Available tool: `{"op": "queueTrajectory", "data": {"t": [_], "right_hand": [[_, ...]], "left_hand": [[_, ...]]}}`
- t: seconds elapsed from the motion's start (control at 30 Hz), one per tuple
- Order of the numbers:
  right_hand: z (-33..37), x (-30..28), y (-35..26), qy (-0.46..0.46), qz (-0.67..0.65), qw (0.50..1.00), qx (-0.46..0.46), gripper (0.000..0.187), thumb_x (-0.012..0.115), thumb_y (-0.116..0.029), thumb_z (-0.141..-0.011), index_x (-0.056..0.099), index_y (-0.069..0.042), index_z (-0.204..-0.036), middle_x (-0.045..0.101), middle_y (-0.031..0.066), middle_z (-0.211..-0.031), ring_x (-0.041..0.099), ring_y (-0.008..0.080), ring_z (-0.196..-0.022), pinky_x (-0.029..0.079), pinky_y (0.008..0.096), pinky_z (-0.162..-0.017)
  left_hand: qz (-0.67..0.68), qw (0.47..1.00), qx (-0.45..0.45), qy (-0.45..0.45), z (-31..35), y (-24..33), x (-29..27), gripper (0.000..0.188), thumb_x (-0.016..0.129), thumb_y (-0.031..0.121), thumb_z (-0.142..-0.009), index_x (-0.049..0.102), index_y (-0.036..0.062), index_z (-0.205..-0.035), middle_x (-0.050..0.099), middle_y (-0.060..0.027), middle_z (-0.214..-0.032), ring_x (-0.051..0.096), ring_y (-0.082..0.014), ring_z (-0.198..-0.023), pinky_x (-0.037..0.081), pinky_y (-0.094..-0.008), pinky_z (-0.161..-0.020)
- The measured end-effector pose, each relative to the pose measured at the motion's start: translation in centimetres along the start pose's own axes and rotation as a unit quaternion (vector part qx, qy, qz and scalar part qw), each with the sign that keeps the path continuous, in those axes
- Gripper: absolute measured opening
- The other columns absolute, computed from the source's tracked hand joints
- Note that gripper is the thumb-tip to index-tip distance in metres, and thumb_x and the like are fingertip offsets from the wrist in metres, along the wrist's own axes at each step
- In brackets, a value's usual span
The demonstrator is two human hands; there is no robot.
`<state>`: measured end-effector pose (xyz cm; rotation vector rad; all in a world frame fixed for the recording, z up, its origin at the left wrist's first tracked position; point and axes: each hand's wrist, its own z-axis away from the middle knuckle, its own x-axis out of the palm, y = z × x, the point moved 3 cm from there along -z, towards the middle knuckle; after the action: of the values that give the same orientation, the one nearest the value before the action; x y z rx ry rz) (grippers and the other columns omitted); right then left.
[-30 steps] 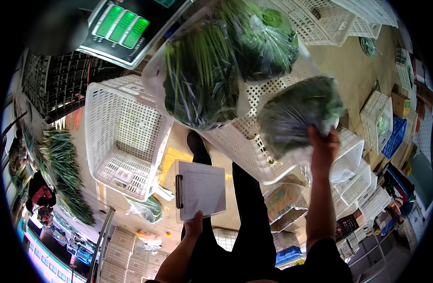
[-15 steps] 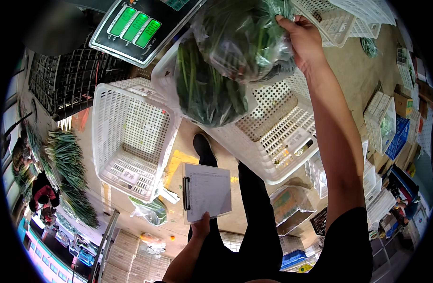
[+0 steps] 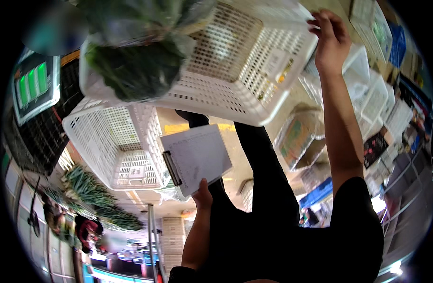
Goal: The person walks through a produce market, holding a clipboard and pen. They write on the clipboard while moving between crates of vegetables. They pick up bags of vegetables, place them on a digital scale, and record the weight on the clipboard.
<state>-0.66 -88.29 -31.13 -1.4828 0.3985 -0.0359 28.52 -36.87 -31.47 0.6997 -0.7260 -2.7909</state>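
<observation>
My left hand [image 3: 203, 197] grips the lower edge of a clipboard [image 3: 197, 155] with a white sheet on it, held before my legs. My right hand [image 3: 333, 41] is raised near the right rim of a large white perforated crate [image 3: 211, 96]. Its fingers are bent and apart, with nothing visible in them. Clear plastic bags of leafy greens [image 3: 136, 66] rest at the crate's left end, the upper one blurred and cut off by the frame's top.
A second white crate [image 3: 91, 148] stands at the left, near a scale [image 3: 37, 85] with green displays and a black crate [image 3: 44, 134]. Bundled green onions [image 3: 96, 193] lie beyond it. A plastic-wrapped cardboard box [image 3: 296, 134] sits at the right. Another person [image 3: 88, 233] is at the lower left.
My right hand has let go of the bag of greens and moved right and slightly down. The view has turned rightward, so the scale and crates appear further left. The clipboard has tilted.
</observation>
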Motion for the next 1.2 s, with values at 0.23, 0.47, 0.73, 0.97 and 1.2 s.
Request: {"op": "queueTrajectory", "data": {"t": [0.23, 0.47, 0.73, 0.97, 1.2], "right_hand": [[15.6, -20.6, 21.3, 0.098, 0.215, 0.895, 0.379, 0.021, 0.063, -0.025, -0.091, 0.070, -0.004, -0.091, 0.070, 0.0059, -0.077, 0.065, 0.0136, -0.064, 0.049, 0.0299, -0.053], [20.1, -14.1, 39.6, -0.044, 0.400, 0.833, 0.381, 0.074, 0.075, -0.044, -0.079, 0.046, -0.008, -0.137, 0.055, 0.0199, -0.134, 0.052, 0.0362, -0.127, 0.047, 0.0437, -0.101], [22.2, -15.2, 42.9, -0.187, 0.455, 0.816, 0.304, 0.066, 0.066, -0.048, -0.084, 0.054, -0.001, -0.128, 0.069, 0.0267, -0.102, 0.068, 0.0419, -0.095, 0.053, 0.0512, -0.080], [21.2, -18.9, 43.0, -0.094, 0.396, 0.852, 0.330, 0.041, 0.063, -0.037, -0.083, 0.067, 0.000, -0.100, 0.069, 0.0234, -0.090, 0.067, 0.0412, -0.086, 0.051, 0.0489, -0.075], [20.6, -25.2, 34.1, -0.152, 0.186, 0.882, 0.405, 0.024, 0.058, -0.017, -0.085, 0.070, -0.001, -0.100, 0.055, 0.0000, -0.064, 0.050, 0.0084, -0.060, 0.039, 0.0296, -0.053]], "left_hand": [[-0.006, 1.000, 0.008, -0.007, 0.4, 1.1, -0.5, 0.036, 0.062, 0.002, -0.090, 0.056, -0.0067, -0.124, 0.063, -0.0168, -0.119, 0.059, -0.0306, -0.109, 0.047, -0.0390, -0.097], [-0.117, 0.991, 0.059, -0.040, -0.7, 3.8, -0.2, 0.040, 0.062, 0.004, -0.091, 0.054, -0.0049, -0.129, 0.061, -0.0165, -0.126, 0.058, -0.0298, -0.114, 0.045, -0.0397, -0.101], [-0.158, 0.987, 0.025, -0.022, -0.4, 1.4, -0.4, 0.041, 0.064, 0.008, -0.090, 0.055, -0.0054, -0.128, 0.061, -0.0181, -0.126, 0.058, -0.0320, -0.117, 0.044, -0.0407, -0.103], [-0.170, 0.984, 0.026, -0.040, -0.3, 4.7, 2.0, 0.039, 0.064, 0.011, -0.090, 0.057, -0.0058, -0.124, 0.062, -0.0187, -0.123, 0.060, -0.0321, -0.114, 0.046, -0.0401, -0.101], [-0.149, 0.988, 0.044, -0.023, 0.0, 5.0, 2.3, 0.028, 0.063, 0.011, -0.090, 0.063, -0.0046, -0.114, 0.067, -0.0175, -0.110, 0.064, -0.0327, -0.103, 0.050, -0.0425, -0.092]]}}
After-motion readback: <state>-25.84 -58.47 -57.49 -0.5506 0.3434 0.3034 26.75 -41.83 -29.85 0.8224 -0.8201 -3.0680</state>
